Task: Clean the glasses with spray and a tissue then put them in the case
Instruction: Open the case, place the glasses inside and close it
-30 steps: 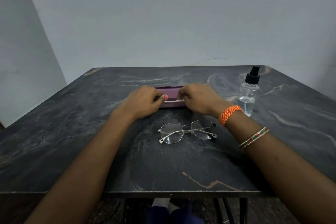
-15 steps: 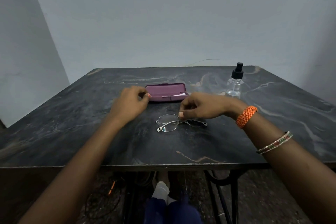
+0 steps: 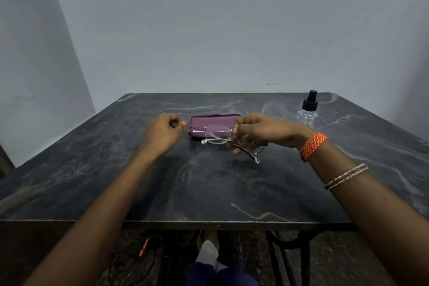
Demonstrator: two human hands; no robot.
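Thin-framed metal glasses hang just above the dark marble table, pinched at the bridge by my right hand. Their temples are unfolded and point toward me. Right behind them lies the purple glasses case, lid down, with a white strip of tissue peeking out along its front edge. My left hand hovers to the left of the case, fingers curled in with nothing in them. A clear spray bottle with a black pump top stands at the far right of the table.
A pale wall rises directly behind the table's far edge. Below the near edge I see black metal table legs, my feet and some cables on the floor.
Both hands left the case. My right hand came down on the glasses, gripped them and lifted them off the table; my left hand drew aside to the left.
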